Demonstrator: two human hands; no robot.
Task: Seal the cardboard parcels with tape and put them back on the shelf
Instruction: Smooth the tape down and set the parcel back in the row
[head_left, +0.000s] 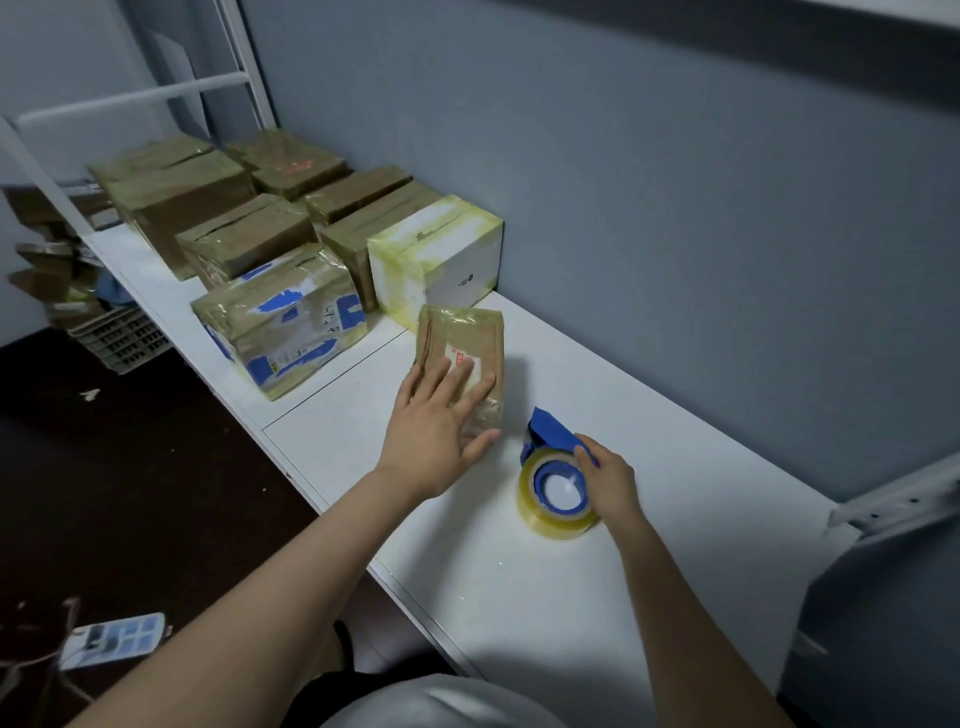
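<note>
Likely to skid on the smooth white laminate shelf: small flat brown cardboard parcel, glossy under crinkled film, lying mid-shelf just in front of the row of taped boxes, pinned only by the straight, spread fingers of the left hand. Likely to snag or fold onto itself on the pull: clear tape from the blue plastic dispenser with its yellowish roll, gripped in the curled fingers of the right hand, resting just beside the parcel. Soft dented corners, rigid rounded spool.
</note>
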